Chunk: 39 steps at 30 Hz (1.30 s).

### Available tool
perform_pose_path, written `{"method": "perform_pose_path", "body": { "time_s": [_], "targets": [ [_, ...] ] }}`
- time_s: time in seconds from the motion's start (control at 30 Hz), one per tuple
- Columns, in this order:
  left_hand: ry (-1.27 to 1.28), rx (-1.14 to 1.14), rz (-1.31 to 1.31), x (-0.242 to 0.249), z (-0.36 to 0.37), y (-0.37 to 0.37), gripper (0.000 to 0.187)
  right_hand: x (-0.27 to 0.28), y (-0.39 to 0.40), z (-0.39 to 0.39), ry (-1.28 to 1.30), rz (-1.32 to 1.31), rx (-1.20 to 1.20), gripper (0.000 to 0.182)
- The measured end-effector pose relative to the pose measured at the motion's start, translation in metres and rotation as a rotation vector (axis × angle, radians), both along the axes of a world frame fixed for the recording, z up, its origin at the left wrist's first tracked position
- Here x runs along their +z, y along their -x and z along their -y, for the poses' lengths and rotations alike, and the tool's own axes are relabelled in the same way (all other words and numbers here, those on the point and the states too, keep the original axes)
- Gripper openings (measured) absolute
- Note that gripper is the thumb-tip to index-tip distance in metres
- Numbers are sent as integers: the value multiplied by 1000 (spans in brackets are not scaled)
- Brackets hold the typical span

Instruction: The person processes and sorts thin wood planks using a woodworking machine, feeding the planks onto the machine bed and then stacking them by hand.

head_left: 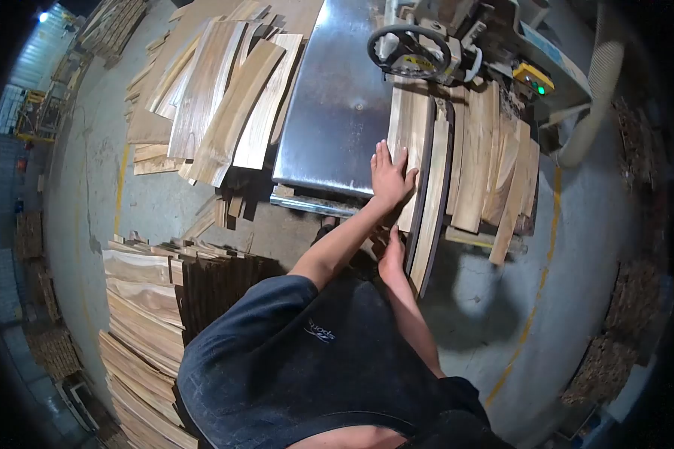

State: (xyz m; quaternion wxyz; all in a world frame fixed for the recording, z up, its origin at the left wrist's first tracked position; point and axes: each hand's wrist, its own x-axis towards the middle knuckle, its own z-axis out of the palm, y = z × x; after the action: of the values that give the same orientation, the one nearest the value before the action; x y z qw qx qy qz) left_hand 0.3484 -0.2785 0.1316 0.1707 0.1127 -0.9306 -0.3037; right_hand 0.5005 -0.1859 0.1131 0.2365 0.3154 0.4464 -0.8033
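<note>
A long wooden board (410, 123) lies along the right part of the shiny metal table (333, 97), its far end under the machine's handwheel. My left hand (391, 182) rests flat on it, fingers spread. At the board's near end is my right hand (392, 258), thumb up along the end and fingers curled partly out of sight beneath. Just right of the board runs a dark-edged fence (421, 183), with a narrow wooden strip (431, 202) between its dark rails.
The machine's black handwheel (408, 51) and yellow control box (533, 78) stand ahead. Loose boards (475, 165) lie right of the fence; more boards (228, 97) are piled left of the metal table. A tall board stack (142, 329) is at my left. A ribbed hose (603, 82) hangs far right.
</note>
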Motion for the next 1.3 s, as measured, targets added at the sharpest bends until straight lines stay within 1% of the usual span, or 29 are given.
{"method": "perform_pose_path", "body": {
  "time_s": [0.03,0.1,0.13,0.17,0.23,0.3,0.33,0.37,0.43,0.5,0.53,0.57,0.6,0.63,0.67,0.73,0.8,0.87,0.9,0.93,0.97,1.0,1.03,1.1,1.13,1.17,1.2,1.23,1.3],
  "targets": [
    [9,13,-13,0,2,15,57,0,19,0,-6,1,20,42],
    [60,63,-11,7,4,41,49,-1,63,7,-602,-182,215,37],
    [42,64,0,2,6,55,48,44,83,21,-542,-85,214,38],
    [22,65,10,2,9,68,47,38,100,21,-444,102,227,35],
    [-22,54,10,4,15,87,48,29,123,25,-335,188,176,32],
    [-11,50,-3,8,22,111,48,26,143,35,-394,168,177,31],
    [-8,72,-25,4,23,123,48,13,156,35,-346,162,106,31],
    [-46,87,-65,0,25,131,46,1,167,35,-292,163,39,32],
    [-128,70,-103,2,33,141,44,3,177,38,-367,161,55,36],
    [-213,67,-192,7,46,151,40,6,187,48,-350,155,-90,41],
    [-241,-31,-241,-1,59,155,37,4,198,49,-382,200,-96,47],
    [-269,-134,-286,-6,77,153,35,3,214,49,-385,183,-106,47],
    [-357,-228,-280,-3,100,142,31,3,220,47,-295,180,-85,47],
    [-261,-270,-373,-8,123,129,33,0,221,43,-205,189,-54,46],
    [-199,-268,-346,-3,152,111,37,-5,233,38,-154,217,-33,46],
    [-60,-151,-223,15,217,63,53,-10,254,32,-114,166,36,44],
    [115,-100,-226,23,285,8,66,-16,262,39,-91,118,73,43],
    [284,-4,-251,27,342,-52,75,-5,270,67,-541,-67,-5,43],
    [377,72,-161,36,362,-82,86,3,268,77,-532,-72,-6,43],
    [392,151,-82,34,379,-107,99,13,264,87,-575,-176,4,44],
    [460,228,153,36,390,-134,107,18,259,92,-618,-279,12,45],
    [408,263,278,44,397,-151,117,17,251,92,-621,-345,27,43],
    [470,189,253,42,407,-167,98,13,242,89,-612,-346,20,43],
    [569,149,169,23,412,-179,80,-2,224,80,-583,-597,160,36],
    [531,130,71,29,405,-177,77,-8,212,72,-501,-628,198,29],
    [485,105,-27,42,385,-171,74,-11,198,63,-504,-628,168,29],
    [329,114,-26,57,363,-169,76,-15,182,55,-464,-642,226,28],
    [180,75,-139,66,349,-166,77,-16,166,48,-425,-654,282,26],
    [-273,277,-213,59,316,-156,84,-15,135,37,-385,-608,316,25]
  ]
}}
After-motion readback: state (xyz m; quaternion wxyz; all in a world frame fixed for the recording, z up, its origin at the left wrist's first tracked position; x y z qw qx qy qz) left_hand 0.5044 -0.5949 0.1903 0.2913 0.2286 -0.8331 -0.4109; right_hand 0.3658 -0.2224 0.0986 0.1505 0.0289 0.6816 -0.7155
